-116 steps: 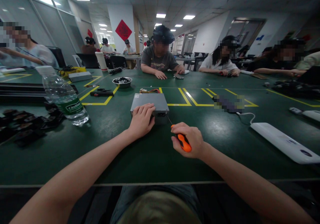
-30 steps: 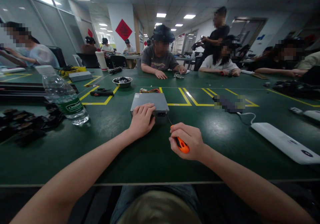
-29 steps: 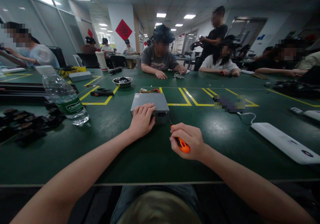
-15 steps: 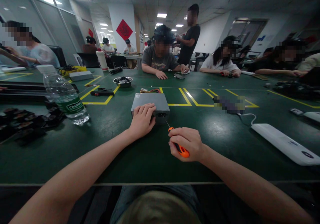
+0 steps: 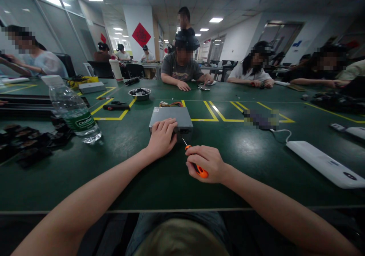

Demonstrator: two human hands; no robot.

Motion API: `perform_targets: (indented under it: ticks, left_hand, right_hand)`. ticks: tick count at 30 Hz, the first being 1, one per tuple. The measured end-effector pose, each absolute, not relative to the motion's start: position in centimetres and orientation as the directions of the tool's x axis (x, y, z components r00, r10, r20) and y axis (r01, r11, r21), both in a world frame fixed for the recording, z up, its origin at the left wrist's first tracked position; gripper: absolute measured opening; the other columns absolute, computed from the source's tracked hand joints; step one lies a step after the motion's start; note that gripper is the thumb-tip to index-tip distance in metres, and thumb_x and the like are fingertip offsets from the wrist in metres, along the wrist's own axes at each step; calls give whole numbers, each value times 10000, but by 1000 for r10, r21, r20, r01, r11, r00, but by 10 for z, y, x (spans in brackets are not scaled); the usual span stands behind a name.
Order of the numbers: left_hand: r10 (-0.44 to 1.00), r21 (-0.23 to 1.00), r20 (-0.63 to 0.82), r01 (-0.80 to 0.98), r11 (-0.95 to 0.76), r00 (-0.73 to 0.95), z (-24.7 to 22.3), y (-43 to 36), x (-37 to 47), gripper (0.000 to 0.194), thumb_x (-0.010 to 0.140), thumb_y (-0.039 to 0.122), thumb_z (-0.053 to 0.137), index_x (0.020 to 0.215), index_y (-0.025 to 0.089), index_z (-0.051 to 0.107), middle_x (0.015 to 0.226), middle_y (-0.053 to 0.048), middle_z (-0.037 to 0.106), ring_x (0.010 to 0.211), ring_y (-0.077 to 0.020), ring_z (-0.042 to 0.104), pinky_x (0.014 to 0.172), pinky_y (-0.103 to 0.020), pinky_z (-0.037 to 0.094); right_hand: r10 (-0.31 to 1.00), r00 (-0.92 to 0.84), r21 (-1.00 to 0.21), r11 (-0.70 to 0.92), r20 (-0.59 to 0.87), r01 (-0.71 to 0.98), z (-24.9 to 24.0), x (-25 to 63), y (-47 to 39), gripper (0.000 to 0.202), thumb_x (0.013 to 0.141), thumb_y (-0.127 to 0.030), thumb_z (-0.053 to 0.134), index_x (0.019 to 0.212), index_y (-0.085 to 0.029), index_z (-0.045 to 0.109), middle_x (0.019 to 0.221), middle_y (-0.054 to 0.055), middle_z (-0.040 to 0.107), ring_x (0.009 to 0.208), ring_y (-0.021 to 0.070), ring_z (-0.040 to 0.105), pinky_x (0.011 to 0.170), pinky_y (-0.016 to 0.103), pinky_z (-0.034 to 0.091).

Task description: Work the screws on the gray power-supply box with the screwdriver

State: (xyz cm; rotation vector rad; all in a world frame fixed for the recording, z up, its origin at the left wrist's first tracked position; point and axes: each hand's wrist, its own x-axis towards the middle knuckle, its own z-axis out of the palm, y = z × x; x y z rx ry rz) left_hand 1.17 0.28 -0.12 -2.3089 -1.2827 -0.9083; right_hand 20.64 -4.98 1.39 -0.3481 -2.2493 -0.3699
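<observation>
A grey metal computer power supply [image 5: 171, 114] sits on the green table, its black socket facing me and coloured wires at its back. My left hand [image 5: 163, 136] steadies it, fingers over the top and thumb against the front face. In my right hand [image 5: 205, 162], closed around its handle, is a screwdriver [image 5: 202, 171] with an orange and black grip. The thin shaft points up and left at the lower front of the power supply, below the socket. Whether the tip touches the case I cannot tell.
On the left stand a water bottle [image 5: 78, 113] and a heap of black parts [image 5: 31, 142]. Behind are a metal bowl [image 5: 139, 93] and a black tool [image 5: 116, 107]. A white power bank [image 5: 322, 162] lies to the right. A person [image 5: 182, 64] sits across the table [image 5: 137, 187].
My right hand has shifted left with the screwdriver, moving its tip from beside the socket to below it. My left hand stays put. A standing person behind has moved left.
</observation>
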Motion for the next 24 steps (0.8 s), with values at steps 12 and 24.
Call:
perform_targets:
  ticks: [12, 24]
  left_hand:
    - [619, 6, 686, 849, -528, 381, -1, 3, 12, 341, 824, 206, 470, 1165, 181, 462, 1266, -96, 521, 1178, -245, 446, 947, -424, 303]
    - [610, 7, 695, 845, -535, 381, -1, 2, 12, 345, 819, 195, 473, 1164, 192, 476, 1258, -98, 527, 1180, -253, 447, 947, -436, 315]
  right_hand:
    - [190, -444, 70, 860, 876, 506, 15, 204, -51, 140, 777, -218, 585, 860, -199, 474, 815, 45, 594, 712, 124, 594, 580, 223, 521]
    - [45, -555, 338, 752, 831, 566, 13, 207, -49, 230, 750, -188, 648, 940, -260, 540, 971, 51, 580, 890, 174, 551, 709, 310, 528]
